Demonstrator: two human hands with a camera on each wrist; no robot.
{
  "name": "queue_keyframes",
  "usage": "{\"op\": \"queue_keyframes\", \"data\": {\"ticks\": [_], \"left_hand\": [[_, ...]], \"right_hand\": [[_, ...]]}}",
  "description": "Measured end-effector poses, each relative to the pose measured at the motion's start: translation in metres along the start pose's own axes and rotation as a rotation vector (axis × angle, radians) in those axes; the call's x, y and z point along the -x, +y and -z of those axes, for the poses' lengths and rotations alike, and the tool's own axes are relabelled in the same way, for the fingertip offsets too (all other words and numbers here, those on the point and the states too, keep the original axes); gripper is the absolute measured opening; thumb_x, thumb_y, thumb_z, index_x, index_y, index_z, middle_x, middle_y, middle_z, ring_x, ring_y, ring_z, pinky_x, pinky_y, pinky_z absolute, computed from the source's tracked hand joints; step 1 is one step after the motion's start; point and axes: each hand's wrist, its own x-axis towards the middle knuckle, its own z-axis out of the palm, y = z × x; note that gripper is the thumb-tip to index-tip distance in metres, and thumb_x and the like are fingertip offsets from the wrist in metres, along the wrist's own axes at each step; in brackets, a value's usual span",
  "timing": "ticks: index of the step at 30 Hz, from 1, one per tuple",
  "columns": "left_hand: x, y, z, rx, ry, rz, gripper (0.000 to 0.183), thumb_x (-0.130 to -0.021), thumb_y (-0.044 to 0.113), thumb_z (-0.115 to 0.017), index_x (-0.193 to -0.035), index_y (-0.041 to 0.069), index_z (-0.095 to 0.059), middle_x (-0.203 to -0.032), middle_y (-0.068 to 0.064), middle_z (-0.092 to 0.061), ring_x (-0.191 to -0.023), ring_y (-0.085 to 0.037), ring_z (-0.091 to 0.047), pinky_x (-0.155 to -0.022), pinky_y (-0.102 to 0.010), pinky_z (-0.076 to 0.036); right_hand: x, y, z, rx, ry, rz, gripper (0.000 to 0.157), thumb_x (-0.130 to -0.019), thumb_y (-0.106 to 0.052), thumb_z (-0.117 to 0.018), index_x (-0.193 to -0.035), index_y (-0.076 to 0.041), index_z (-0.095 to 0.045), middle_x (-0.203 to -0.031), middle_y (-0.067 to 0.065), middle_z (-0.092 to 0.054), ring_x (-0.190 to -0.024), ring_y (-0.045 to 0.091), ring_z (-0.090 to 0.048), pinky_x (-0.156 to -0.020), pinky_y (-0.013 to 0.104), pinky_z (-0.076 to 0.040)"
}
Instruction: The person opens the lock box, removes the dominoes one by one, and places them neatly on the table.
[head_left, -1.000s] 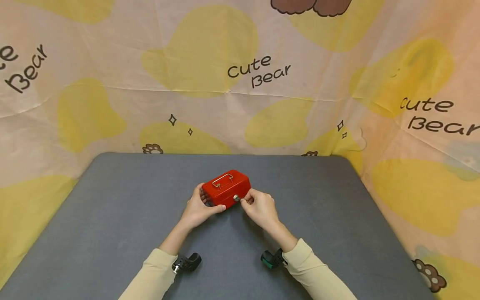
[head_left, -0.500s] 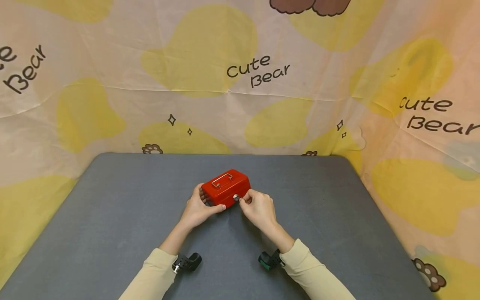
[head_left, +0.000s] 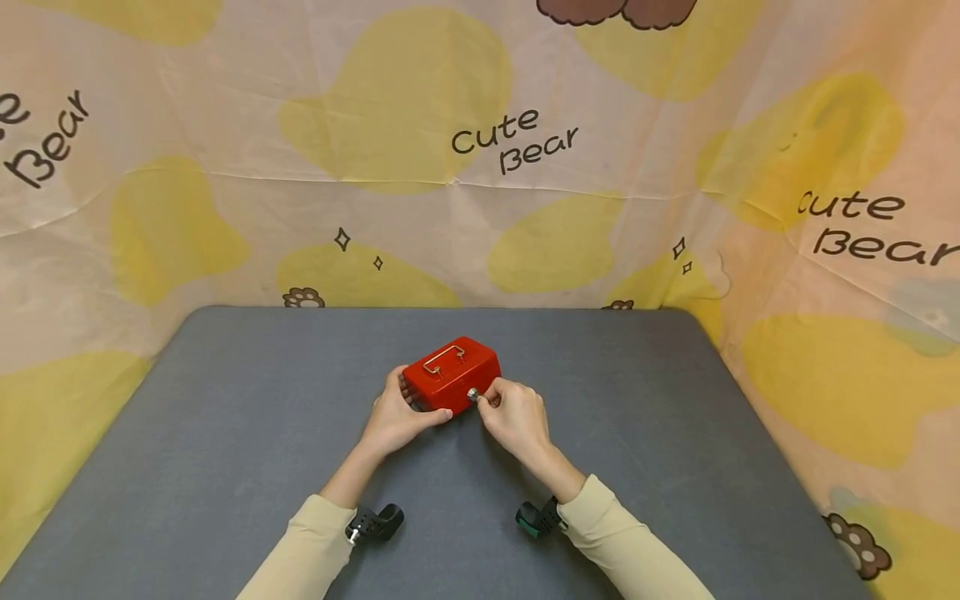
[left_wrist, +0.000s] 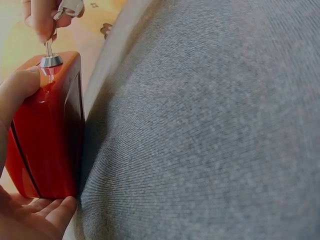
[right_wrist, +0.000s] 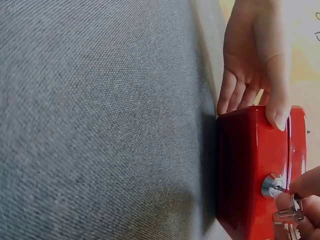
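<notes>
A red metal cash box [head_left: 442,392] with a wire handle [head_left: 444,360] on its lid rests on the table, turned at an angle. My left hand [head_left: 393,422] holds its left end, thumb on the front face and fingers against the side. A round silver lock [right_wrist: 270,185] sits on the front face, with a key [left_wrist: 48,48] in it. Thumb and forefinger of my right hand [head_left: 516,417] pinch that key. From its ring hangs a second key [right_wrist: 289,216], seen in the right wrist view. The lid is down.
The grey table [head_left: 262,433] stretches out on both sides of the box. Behind it hangs a cloth backdrop [head_left: 420,108] with yellow patches and lettering. Each wrist wears a dark camera strap, the left camera [head_left: 378,522] and the right camera [head_left: 536,518] close over the table.
The right wrist and forearm have shifted slightly left, its fingers staying at the key. The left hand and cash box have held their place.
</notes>
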Motion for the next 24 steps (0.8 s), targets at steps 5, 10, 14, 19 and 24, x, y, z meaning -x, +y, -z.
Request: {"op": "queue_keyframes", "data": {"ticks": [5,10,14,19,24], "left_hand": [[-0.0014,0.0006,0.0002,-0.009,0.006,0.004,0.091,-0.064,0.03,-0.083,-0.134,0.004,-0.03,-0.123,-0.015,-0.051,-0.11,-0.029,-0.055,-0.092,-0.043,-0.046],[-0.0028,0.0002,0.001,-0.014,0.007,0.009,0.091,-0.065,0.033,-0.082,-0.133,0.004,-0.03,-0.122,-0.015,-0.052,-0.108,-0.029,-0.057,-0.09,-0.043,-0.047],[-0.0036,-0.0001,0.002,-0.015,0.004,0.02,0.091,-0.065,0.033,-0.082,-0.133,0.004,-0.03,-0.122,-0.015,-0.052,-0.108,-0.029,-0.057,-0.09,-0.042,-0.048],[-0.0043,-0.0003,0.0029,-0.021,0.001,0.022,0.091,-0.065,0.034,-0.082,-0.133,0.005,-0.03,-0.122,-0.014,-0.052,-0.108,-0.028,-0.057,-0.091,-0.041,-0.047],[-0.0039,0.0,0.0015,-0.023,-0.002,0.022,0.09,-0.064,0.033,-0.082,-0.132,0.005,-0.03,-0.122,-0.013,-0.052,-0.108,-0.027,-0.057,-0.091,-0.041,-0.047]], "right_hand": [[-0.0005,0.0012,-0.0014,-0.011,0.011,0.005,0.018,-0.075,-0.012,-0.068,-0.06,-0.017,-0.06,-0.053,-0.009,-0.051,-0.047,0.004,-0.041,-0.045,0.019,-0.036],[-0.002,0.0016,-0.0023,-0.018,0.026,0.01,0.017,-0.075,-0.013,-0.069,-0.061,-0.017,-0.061,-0.054,-0.009,-0.053,-0.047,0.004,-0.042,-0.045,0.019,-0.036],[-0.0029,0.0016,-0.0017,-0.041,0.015,0.001,0.016,-0.077,-0.013,-0.069,-0.062,-0.016,-0.062,-0.054,-0.008,-0.055,-0.046,0.004,-0.042,-0.044,0.019,-0.035],[-0.0034,0.0013,-0.0011,-0.057,0.009,-0.008,0.016,-0.077,-0.013,-0.069,-0.063,-0.017,-0.063,-0.054,-0.008,-0.055,-0.046,0.004,-0.041,-0.044,0.019,-0.034],[-0.004,0.0009,-0.0019,-0.052,0.012,-0.013,0.017,-0.077,-0.014,-0.069,-0.062,-0.017,-0.063,-0.055,-0.008,-0.056,-0.046,0.004,-0.041,-0.044,0.019,-0.034]]}}
